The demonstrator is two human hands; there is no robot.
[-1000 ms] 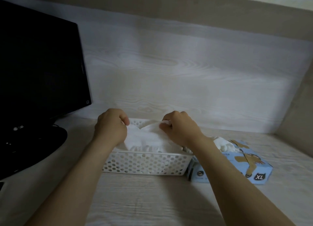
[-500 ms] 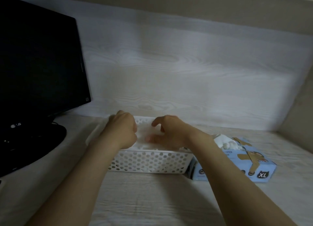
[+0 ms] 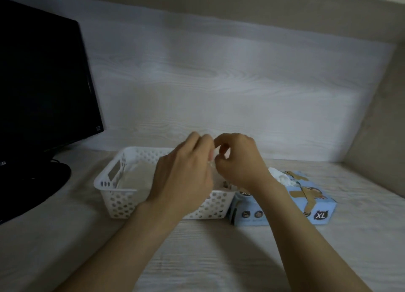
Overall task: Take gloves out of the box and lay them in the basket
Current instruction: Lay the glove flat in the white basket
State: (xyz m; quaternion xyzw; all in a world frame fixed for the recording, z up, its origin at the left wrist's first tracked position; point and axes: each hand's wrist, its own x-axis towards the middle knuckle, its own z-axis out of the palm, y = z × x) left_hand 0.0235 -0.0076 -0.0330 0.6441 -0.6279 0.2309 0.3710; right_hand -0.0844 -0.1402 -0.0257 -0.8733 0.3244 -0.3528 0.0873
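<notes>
We've got left hand point(image 3: 186, 173) and right hand point(image 3: 238, 162) curled over the basket point(image 3: 105, 180), seemingly pinching a blurred white glove point(image 3: 210, 163) between them to spread it flat onto the gloves point(image 3: 133, 177) inside, box point(image 3: 317, 202) just beside its right end for short reaches.

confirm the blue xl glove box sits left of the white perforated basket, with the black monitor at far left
Wrong side: in the head view the blue cardboard XL glove box sits right of the white perforated plastic basket, not left. The black flat monitor is at far left.
</notes>
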